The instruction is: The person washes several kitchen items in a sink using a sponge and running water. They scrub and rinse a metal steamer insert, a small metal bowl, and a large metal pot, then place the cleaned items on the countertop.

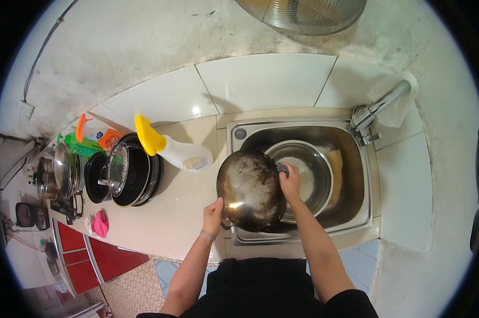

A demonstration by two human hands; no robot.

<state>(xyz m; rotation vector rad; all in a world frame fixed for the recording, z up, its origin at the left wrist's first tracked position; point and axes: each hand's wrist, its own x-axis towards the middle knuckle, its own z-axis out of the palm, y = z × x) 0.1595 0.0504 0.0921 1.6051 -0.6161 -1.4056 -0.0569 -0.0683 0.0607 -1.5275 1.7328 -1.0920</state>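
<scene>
A round metal pan [251, 190], its outside blackened with scorch marks, is tilted over the left side of the steel sink [352, 175]. My left hand [214, 216] grips its left rim near a small dark handle. At the pan's right edge, my right hand [290, 183] holds a dark, rough scouring pad [282, 169] against it. Behind my right hand, a wide metal bowl [317, 159] with some liquid in it stands in the sink. A yellowish cloth or sponge [335, 175] lies along the bowl's right side. The pan's inside is hidden.
A faucet [362, 123] rises at the sink's back right corner. On the counter [183, 190] to the left stand a white spray bottle with a yellow head [171, 149], stacked black pans [140, 175], a green bottle [82, 145] and lidded pots [66, 171]. A pink cloth [100, 223] lies nearer the front edge.
</scene>
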